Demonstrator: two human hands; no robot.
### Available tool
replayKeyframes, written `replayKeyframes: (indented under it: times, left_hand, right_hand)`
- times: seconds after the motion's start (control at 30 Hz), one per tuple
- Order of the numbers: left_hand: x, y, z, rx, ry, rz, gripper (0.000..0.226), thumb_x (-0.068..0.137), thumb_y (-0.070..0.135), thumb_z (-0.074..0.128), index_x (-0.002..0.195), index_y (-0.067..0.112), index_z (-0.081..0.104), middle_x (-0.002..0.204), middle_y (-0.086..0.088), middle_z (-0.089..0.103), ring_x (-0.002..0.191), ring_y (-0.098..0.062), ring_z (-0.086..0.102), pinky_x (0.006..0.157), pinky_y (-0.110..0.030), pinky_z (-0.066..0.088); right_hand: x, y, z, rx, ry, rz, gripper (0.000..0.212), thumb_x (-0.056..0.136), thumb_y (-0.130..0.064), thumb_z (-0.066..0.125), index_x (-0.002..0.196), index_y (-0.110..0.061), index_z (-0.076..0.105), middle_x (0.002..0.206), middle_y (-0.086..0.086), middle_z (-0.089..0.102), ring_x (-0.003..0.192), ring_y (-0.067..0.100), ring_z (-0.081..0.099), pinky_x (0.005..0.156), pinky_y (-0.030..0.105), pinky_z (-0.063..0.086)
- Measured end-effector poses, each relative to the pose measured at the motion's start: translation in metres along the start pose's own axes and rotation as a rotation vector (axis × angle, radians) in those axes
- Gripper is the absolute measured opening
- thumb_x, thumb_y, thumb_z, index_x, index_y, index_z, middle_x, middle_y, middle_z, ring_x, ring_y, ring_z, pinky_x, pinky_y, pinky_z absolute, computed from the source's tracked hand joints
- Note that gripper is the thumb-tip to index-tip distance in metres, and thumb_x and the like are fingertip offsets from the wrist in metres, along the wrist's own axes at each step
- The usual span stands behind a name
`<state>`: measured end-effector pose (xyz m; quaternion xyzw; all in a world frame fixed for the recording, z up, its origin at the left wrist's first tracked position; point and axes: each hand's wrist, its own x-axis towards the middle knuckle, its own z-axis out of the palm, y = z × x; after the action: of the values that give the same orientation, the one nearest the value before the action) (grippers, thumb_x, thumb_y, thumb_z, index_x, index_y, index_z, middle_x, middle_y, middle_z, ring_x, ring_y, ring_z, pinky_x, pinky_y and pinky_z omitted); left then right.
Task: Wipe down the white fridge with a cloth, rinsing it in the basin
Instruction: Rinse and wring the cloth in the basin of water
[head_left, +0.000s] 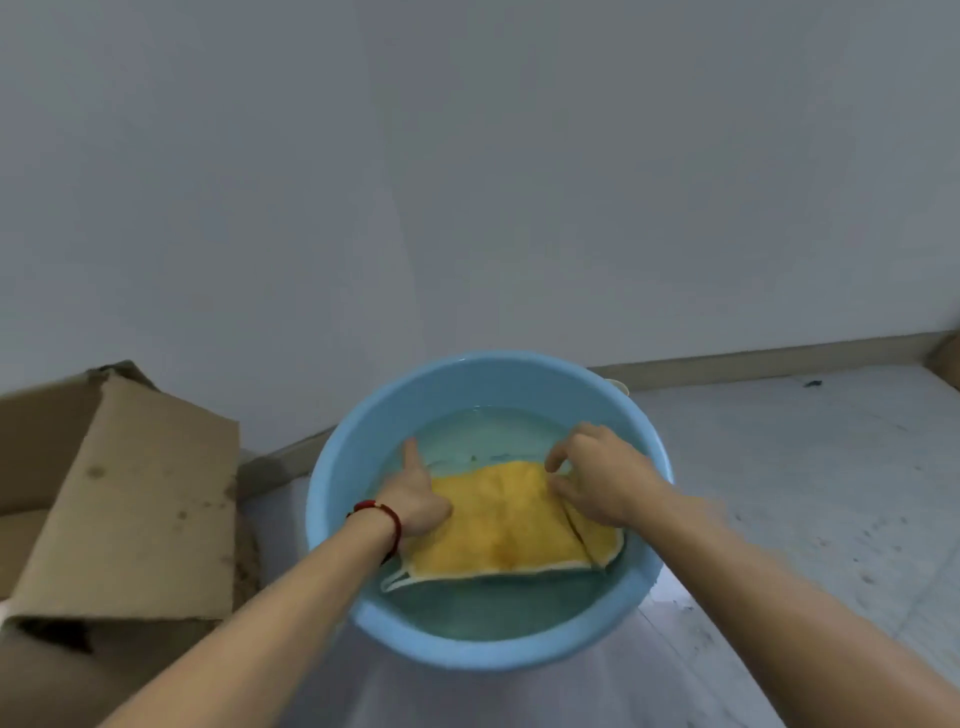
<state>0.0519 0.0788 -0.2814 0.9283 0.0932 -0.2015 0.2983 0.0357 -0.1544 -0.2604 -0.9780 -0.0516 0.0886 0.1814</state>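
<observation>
Cloth (511, 522) first: it is yellow with a pale border, and it lies spread nearly flat in the water of the blue basin (332, 499), which sits on the floor in front of me. A thin pale loop trails from its near left corner, and its right side is folded over along a slanted crease.

My left hand (415, 499) is on the cloth's left edge. The thumb sticks up and away from me, and the other fingers are tucked down at the fabric where I cannot see them, so I cannot tell whether they grip the cloth or only press on it. A red cord bracelet (384, 519) circles that wrist.

My right hand (597, 478) is at the cloth's far right corner, fingers curled, with the fingertips pinching the edge of the fabric just at the water's surface. Both forearms reach in over the near rim of the basin.

A brown cardboard box (130, 499) with open flaps stands just to the left of the basin, close to it. Behind both rises a plain grey wall (467, 182) with a tan baseboard (779, 358) along its foot. The floor (805, 493) to the right is pale, with scattered dark specks.
</observation>
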Motion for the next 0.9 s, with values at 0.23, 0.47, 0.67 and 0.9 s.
replayKeyframes:
  times: [0.23,0.47,0.67,0.9]
  left_hand:
    - [0.027,-0.004,0.064,0.421,-0.023,-0.137,0.067,0.094,0.049,0.044,0.154,0.046,0.012,0.157,-0.016,0.007,0.142,-0.044,0.016,0.112,-0.060,0.030]
    - [0.020,0.019,0.083,-0.130,0.110,-0.245,0.058,0.086,0.046,0.062,0.139,0.026,0.048,0.143,-0.015,0.048,0.125,-0.036,0.054,0.102,-0.042,0.048]
    - [0.056,0.045,0.081,-0.912,0.131,-0.316,0.036,0.095,0.033,0.038,0.076,0.015,0.062,0.075,-0.009,0.065,0.067,-0.023,0.062,0.061,-0.027,0.051]
    - [0.034,0.051,0.037,-0.597,-0.138,-0.247,0.033,0.104,0.037,0.053,0.079,0.015,0.054,0.059,-0.003,0.057,0.031,-0.010,0.043,0.032,-0.013,0.029]
  right_hand:
    - [0.020,-0.022,0.066,-0.297,-0.299,0.118,0.060,0.101,-0.052,0.047,0.156,-0.043,0.022,0.160,0.014,0.031,0.145,0.042,0.030,0.113,0.052,0.032]
    - [0.049,-0.037,0.073,0.016,-0.342,0.420,0.074,0.096,-0.040,0.057,0.158,-0.026,0.021,0.158,0.023,0.019,0.141,0.046,0.030,0.111,0.054,0.038]
    - [0.060,-0.039,0.066,1.237,-0.357,0.435,0.026,0.104,-0.024,0.045,0.093,-0.007,0.061,0.085,0.012,0.064,0.074,0.028,0.062,0.072,0.038,0.054]
    - [0.075,-0.002,0.042,0.529,-0.090,0.067,0.019,0.089,-0.035,0.073,0.098,-0.020,0.067,0.108,0.012,0.072,0.104,0.033,0.067,0.091,0.040,0.055]
